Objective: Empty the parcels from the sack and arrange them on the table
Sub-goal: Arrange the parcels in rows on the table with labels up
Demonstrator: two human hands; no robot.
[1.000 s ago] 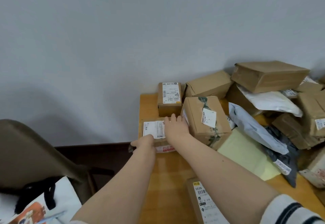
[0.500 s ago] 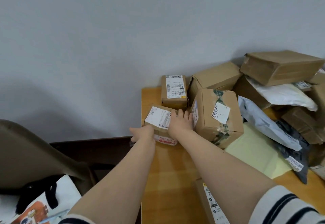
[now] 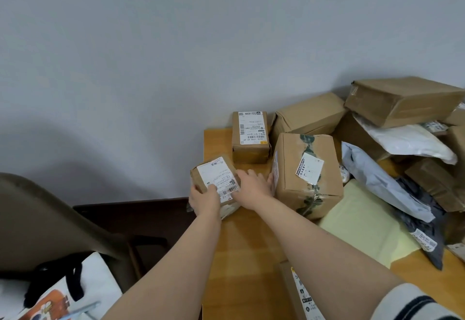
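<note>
Small brown cardboard parcel with a white shipping label (image 3: 215, 180) sits tilted at the near-left corner of the orange-brown wooden worktop (image 3: 241, 244), partly over the edge, label face up. Left hand (image 3: 204, 200) clamped on its near left corner, fingers over the label; right hand (image 3: 253, 185) flat against its right side, fingers spread, not wrapped. Likely reason: two-handed hold to turn and square the parcel into line. Just beyond the right hand, a small upright brown box with a large white label (image 3: 250, 137); touching the right hand's far side, a bigger brown box with dark patterned tape (image 3: 305, 173). Further right, well apart, a loose heap: pale yellow padded envelope (image 3: 362, 221), grey poly mailer (image 3: 382, 184), more cartons. Sack not identifiable.
</note>
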